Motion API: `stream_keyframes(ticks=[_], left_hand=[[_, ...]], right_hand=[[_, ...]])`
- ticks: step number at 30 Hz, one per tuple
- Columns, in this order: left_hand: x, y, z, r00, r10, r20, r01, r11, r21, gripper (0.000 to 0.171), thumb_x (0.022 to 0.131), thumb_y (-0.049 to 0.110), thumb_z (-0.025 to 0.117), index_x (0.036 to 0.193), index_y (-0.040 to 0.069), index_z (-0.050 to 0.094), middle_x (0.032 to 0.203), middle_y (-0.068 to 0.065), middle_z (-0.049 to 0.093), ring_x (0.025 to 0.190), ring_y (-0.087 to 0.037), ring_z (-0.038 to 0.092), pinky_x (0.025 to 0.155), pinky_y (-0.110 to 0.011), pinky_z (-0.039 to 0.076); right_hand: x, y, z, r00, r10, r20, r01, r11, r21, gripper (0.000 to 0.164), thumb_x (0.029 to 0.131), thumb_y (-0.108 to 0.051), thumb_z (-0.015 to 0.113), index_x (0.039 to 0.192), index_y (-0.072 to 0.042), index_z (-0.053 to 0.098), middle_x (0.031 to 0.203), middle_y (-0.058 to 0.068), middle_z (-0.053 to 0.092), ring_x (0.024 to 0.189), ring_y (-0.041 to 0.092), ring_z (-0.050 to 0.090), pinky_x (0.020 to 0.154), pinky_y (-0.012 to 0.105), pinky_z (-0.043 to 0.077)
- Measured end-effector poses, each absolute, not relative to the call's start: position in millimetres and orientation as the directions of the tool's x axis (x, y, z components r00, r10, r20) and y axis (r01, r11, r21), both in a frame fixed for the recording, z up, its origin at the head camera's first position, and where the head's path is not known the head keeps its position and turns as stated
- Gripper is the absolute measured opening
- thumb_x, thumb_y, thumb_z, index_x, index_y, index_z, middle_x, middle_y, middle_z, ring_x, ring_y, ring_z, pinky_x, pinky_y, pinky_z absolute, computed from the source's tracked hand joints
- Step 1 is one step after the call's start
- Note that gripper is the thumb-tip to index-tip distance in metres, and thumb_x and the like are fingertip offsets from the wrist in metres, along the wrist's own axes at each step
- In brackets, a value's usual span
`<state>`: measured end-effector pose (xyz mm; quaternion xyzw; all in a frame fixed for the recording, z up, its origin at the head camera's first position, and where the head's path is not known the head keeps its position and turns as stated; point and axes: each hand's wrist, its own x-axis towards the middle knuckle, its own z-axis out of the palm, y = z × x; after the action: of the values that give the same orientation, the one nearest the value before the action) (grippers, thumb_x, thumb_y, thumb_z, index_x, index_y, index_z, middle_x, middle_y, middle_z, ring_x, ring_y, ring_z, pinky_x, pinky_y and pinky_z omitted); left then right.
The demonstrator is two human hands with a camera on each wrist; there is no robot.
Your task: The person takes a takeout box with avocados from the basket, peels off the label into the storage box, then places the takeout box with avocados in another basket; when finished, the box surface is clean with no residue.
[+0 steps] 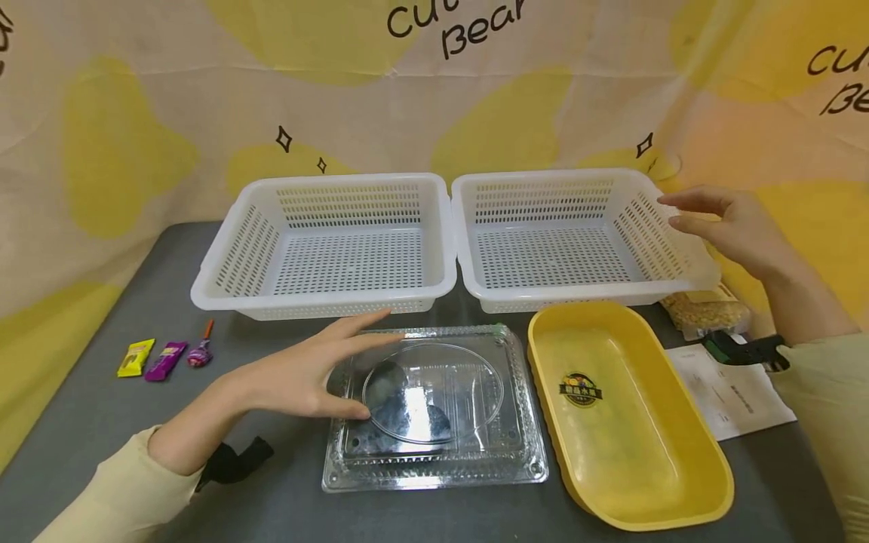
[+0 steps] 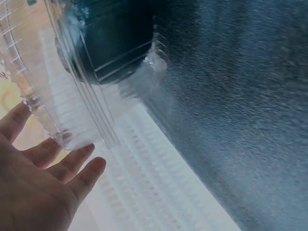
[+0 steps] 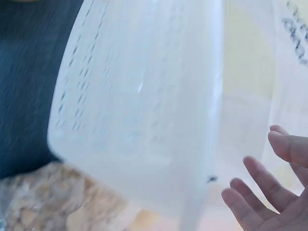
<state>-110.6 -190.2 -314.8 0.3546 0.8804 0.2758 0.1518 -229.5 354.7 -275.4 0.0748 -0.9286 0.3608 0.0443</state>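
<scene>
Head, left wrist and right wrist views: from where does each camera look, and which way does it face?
Head: worn on the head, facing forward and down at the left basket, right basket, clear container and yellow tray; left hand, right hand and both sleeves show.
Left wrist: on that wrist, facing along the fingers toward the clear container and dark tabletop; only the left hand shows.
Right wrist: on that wrist, facing the right basket's outer side; only the right hand shows.
Shared: head and left wrist both show the clear container.
</scene>
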Motion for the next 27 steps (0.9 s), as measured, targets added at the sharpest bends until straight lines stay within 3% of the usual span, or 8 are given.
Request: stream_keyframes(ticks=[2, 5, 7, 9, 10, 12, 16, 27], left_hand=[[-111, -193, -316, -0.71, 0.699, -0.082, 0.519, 0.599, 0.609, 0.091, 0.075, 0.034, 0.083, 0.153, 0.034, 0.035, 0.168, -0.01, 0.011, 0.153, -0.037, 0.017, 0.113, -0.07, 0.026], [-112, -196, -319, -0.717, 0.691, -0.093, 0.496, 0.599, 0.628, 0.093, 0.075, 0.036, 0.083, 0.153, 0.035, 0.033, 0.168, -0.011, 0.011, 0.153, -0.038, 0.018, 0.112, -0.071, 0.027], [-112, -197, -321, -0.716, 0.691, -0.098, 0.484, 0.592, 0.645, 0.094, 0.075, 0.036, 0.083, 0.154, 0.035, 0.032, 0.168, -0.013, 0.01, 0.152, -0.04, 0.018, 0.112, -0.072, 0.027], [-112, -200, -323, -0.717, 0.689, -0.104, 0.468, 0.586, 0.662, 0.094, 0.076, 0.038, 0.083, 0.154, 0.035, 0.032, 0.168, -0.013, 0.01, 0.152, -0.041, 0.018, 0.111, -0.072, 0.027], [-113, -201, -324, -0.72, 0.686, -0.104, 0.46, 0.584, 0.669, 0.093, 0.076, 0.039, 0.083, 0.154, 0.034, 0.032, 0.167, -0.014, 0.01, 0.152, -0.043, 0.018, 0.11, -0.073, 0.027], [-113, -204, -326, -0.728, 0.677, -0.112, 0.433, 0.58, 0.69, 0.091, 0.077, 0.04, 0.082, 0.154, 0.034, 0.032, 0.167, -0.016, 0.01, 0.151, -0.045, 0.02, 0.109, -0.074, 0.028], [-116, -209, -329, -0.739, 0.661, -0.126, 0.377, 0.561, 0.737, 0.087, 0.08, 0.038, 0.08, 0.154, 0.031, 0.033, 0.165, -0.021, 0.012, 0.147, -0.05, 0.024, 0.106, -0.071, 0.037], [-117, -213, -330, -0.742, 0.634, -0.216, 0.214, 0.53, 0.82, 0.087, 0.083, 0.031, 0.079, 0.155, 0.031, 0.03, 0.162, -0.013, 0.025, 0.132, -0.05, 0.045, 0.099, -0.054, 0.052]], right_hand=[[-233, 362, -280, -0.988, -0.074, 0.135, -0.145, 0.736, -0.661, 0.04, 0.097, -0.032, 0.061, 0.137, -0.025, 0.06, 0.116, -0.038, 0.051, 0.117, -0.011, 0.043, 0.102, 0.02, 0.036], [-238, 370, -285, -0.996, -0.036, 0.077, -0.078, 0.75, -0.656, 0.044, 0.099, -0.035, 0.057, 0.143, -0.03, 0.053, 0.126, -0.035, 0.048, 0.133, 0.008, 0.043, 0.116, 0.048, 0.033], [-240, 374, -288, -0.999, -0.027, 0.036, -0.044, 0.751, -0.659, 0.047, 0.1, -0.036, 0.055, 0.146, -0.03, 0.049, 0.134, -0.03, 0.045, 0.141, 0.025, 0.038, 0.115, 0.065, 0.027], [-241, 378, -291, -1.0, -0.024, 0.003, -0.02, 0.747, -0.664, 0.049, 0.1, -0.037, 0.054, 0.148, -0.029, 0.046, 0.14, -0.025, 0.043, 0.139, 0.026, 0.041, 0.113, 0.069, 0.026], [-242, 380, -293, -1.0, -0.023, -0.007, -0.012, 0.748, -0.664, 0.049, 0.1, -0.037, 0.054, 0.148, -0.029, 0.046, 0.14, -0.023, 0.044, 0.133, 0.019, 0.046, 0.113, 0.066, 0.029], [-244, 383, -297, -1.0, -0.024, -0.019, -0.005, 0.743, -0.669, 0.049, 0.1, -0.037, 0.056, 0.148, -0.028, 0.047, 0.137, -0.023, 0.046, 0.117, 0.002, 0.053, 0.112, 0.045, 0.041], [-248, 388, -302, -0.999, -0.045, -0.02, -0.019, 0.723, -0.69, 0.045, 0.099, -0.031, 0.058, 0.143, -0.028, 0.052, 0.115, -0.033, 0.05, 0.088, -0.02, 0.048, 0.077, 0.009, 0.045], [-249, 395, -308, -0.996, -0.057, -0.064, -0.001, 0.755, -0.656, 0.056, 0.101, -0.03, 0.055, 0.148, -0.002, 0.042, 0.098, -0.04, 0.044, 0.083, -0.017, 0.049, 0.067, 0.009, 0.047]])
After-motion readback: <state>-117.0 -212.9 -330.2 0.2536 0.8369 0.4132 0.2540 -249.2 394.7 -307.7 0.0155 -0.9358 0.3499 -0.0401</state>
